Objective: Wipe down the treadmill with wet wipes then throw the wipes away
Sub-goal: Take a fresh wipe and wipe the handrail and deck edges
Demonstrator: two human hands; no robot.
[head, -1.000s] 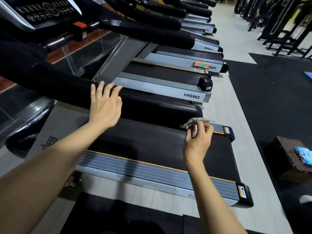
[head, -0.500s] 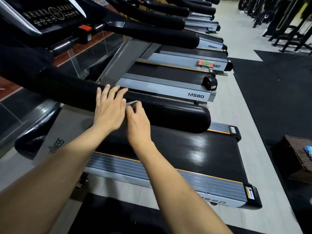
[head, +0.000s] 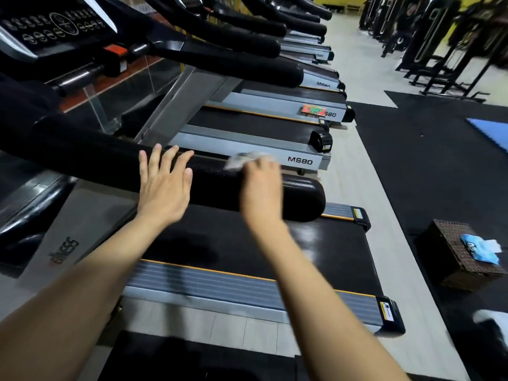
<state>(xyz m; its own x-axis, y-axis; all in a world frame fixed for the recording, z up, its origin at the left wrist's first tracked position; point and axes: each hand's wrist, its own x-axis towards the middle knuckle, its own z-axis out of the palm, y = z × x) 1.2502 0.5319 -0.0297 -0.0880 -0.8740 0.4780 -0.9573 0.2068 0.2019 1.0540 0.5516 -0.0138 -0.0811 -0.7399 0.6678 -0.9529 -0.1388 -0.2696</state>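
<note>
Light: dim, even indoor light; the far floor [head: 349, 28] is the brightest area.
Glare: soft sheen on the treadmill belt [head: 324, 243] near the right forearm.
Shadows: soft dark patch on the belt below the left arm.
Blur: right hand [head: 261, 185] and wipe [head: 242, 160] smeared by motion; left hand [head: 165, 185] sharper.
Distortion: wide-angle bending at left and far edges.
</note>
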